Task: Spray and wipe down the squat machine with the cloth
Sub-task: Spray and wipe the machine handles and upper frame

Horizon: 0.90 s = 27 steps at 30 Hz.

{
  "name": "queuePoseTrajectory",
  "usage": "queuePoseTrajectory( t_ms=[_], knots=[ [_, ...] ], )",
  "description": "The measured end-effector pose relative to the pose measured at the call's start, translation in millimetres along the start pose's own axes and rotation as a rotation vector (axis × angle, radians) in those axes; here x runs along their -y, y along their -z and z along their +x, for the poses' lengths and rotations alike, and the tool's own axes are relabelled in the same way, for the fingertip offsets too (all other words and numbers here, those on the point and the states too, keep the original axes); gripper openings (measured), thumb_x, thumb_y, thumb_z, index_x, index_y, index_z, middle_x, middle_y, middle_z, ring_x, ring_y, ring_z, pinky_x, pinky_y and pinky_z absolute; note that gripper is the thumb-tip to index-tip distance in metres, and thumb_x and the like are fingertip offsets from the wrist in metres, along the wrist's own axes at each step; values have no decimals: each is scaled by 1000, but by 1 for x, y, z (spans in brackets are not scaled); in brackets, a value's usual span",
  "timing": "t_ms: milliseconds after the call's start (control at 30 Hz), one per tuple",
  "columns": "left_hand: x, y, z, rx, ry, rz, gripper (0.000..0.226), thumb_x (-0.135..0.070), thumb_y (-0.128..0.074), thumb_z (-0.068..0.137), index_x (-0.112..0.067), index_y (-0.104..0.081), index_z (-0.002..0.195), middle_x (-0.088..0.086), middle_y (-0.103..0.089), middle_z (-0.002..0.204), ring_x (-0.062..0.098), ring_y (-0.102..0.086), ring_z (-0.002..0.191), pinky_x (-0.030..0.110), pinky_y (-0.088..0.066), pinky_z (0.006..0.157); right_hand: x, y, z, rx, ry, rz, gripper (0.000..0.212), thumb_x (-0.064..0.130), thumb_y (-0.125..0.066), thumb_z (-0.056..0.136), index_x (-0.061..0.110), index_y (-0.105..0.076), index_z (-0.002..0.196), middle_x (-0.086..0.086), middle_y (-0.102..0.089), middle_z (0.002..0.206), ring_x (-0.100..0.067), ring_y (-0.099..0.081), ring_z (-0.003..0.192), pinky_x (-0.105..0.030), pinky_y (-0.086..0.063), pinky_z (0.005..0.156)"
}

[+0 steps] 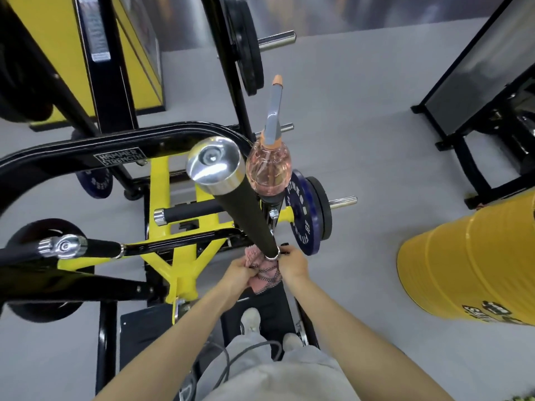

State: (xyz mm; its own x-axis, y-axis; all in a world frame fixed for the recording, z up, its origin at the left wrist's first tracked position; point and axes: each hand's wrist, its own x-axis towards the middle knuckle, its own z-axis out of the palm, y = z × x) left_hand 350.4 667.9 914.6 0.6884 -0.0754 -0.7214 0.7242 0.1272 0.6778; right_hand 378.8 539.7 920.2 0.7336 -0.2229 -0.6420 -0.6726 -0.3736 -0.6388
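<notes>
A yellow and black squat machine [170, 227] fills the left and middle of the head view. Its black handle bar [240, 209] with a chrome end cap rises toward the camera. A pink patterned cloth [265, 270] is wrapped round the base of that bar. My left hand [238, 273] grips the cloth from the left. My right hand [292, 263] holds the cloth's right side at the bar's base. A clear spray bottle [267, 169] of pink liquid with a grey trigger stands on the machine just behind the bar.
A blue weight plate [301, 215] sits on a peg right of the bar. A large yellow drum [469, 270] stands at the right. Another black frame [474, 117] is at the far right. More plates [246, 44] hang at the top. Grey floor surrounds the machine.
</notes>
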Motion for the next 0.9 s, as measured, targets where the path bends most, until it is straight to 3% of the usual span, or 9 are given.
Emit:
queuePoseTrajectory(
  t_ms=[133, 233, 333, 467, 600, 667, 733, 800, 900],
  knots=[
    [5, -12, 4, -5, -8, 59, 30, 14, -42, 93, -9, -62, 95, 10, -66, 92, 25, -63, 86, 37, -51, 84, -2, 2, -1, -34, 45, 40, 26, 2, -54, 86, 8, -70, 105, -10, -69, 102, -25, -63, 96, -29, -48, 81],
    [5, -13, 6, -18, 5, -47, 36, 17, -38, 90, 0, -60, 112, 11, -68, 96, 27, -65, 90, 40, -51, 84, -2, 6, 1, -24, 64, 91, 25, -3, -53, 85, 5, -71, 100, -7, -68, 91, -21, -62, 87, -28, -49, 80],
    [9, -2, 2, -4, 15, -165, 36, 15, -37, 89, 0, -61, 111, 11, -72, 97, 25, -67, 90, 37, -53, 78, 0, 7, 1, 15, 74, 112, 25, -4, -52, 82, 7, -72, 92, -5, -67, 79, -19, -62, 78, -31, -50, 77],
    [6, -3, 4, 50, 52, -290, 35, 13, -35, 89, 3, -59, 113, 16, -70, 101, 27, -66, 93, 38, -52, 82, -5, 0, 8, -9, 48, 181, 25, -3, -51, 81, 13, -66, 94, -13, -69, 89, -27, -65, 82, -37, -54, 75],
    [-4, -15, 17, 118, 152, -478, 29, -6, -38, 93, -2, -60, 112, 17, -66, 108, 28, -63, 99, 42, -48, 92, 2, 4, 1, -39, 46, 178, 23, 0, -50, 87, 12, -65, 100, -4, -64, 89, -18, -61, 83, -21, -50, 68],
    [-5, -19, 20, 131, 180, -567, 33, -14, -38, 95, -4, -69, 102, 16, -68, 104, 27, -63, 96, 42, -42, 99, 3, 6, 0, -60, 39, 155, 24, 2, -49, 88, 9, -66, 104, -2, -64, 92, -17, -61, 87, -23, -49, 71],
    [-5, -23, 24, 113, 185, -656, 45, -15, -35, 97, -4, -76, 83, 17, -70, 96, 28, -63, 92, 42, -40, 101, 2, 7, 1, -80, 20, 155, 25, 3, -49, 89, 8, -65, 108, -6, -67, 98, -21, -63, 93, -33, -52, 83],
    [-2, -27, 30, 56, 194, -721, 50, -13, -33, 98, -2, -76, 74, 17, -69, 88, 29, -64, 87, 40, -44, 96, 2, 9, 1, -87, -12, 147, 27, 5, -51, 87, 8, -64, 110, -9, -68, 100, -23, -64, 95, -37, -51, 88],
    [3, -38, 37, -9, 180, -748, 56, -12, -30, 99, -6, -73, 63, 13, -68, 72, 22, -67, 64, 32, -48, 69, -2, 7, 3, -60, -39, 164, 28, 12, -53, 84, 8, -67, 109, -12, -70, 102, -24, -66, 96, -32, -54, 81]
  ],
)
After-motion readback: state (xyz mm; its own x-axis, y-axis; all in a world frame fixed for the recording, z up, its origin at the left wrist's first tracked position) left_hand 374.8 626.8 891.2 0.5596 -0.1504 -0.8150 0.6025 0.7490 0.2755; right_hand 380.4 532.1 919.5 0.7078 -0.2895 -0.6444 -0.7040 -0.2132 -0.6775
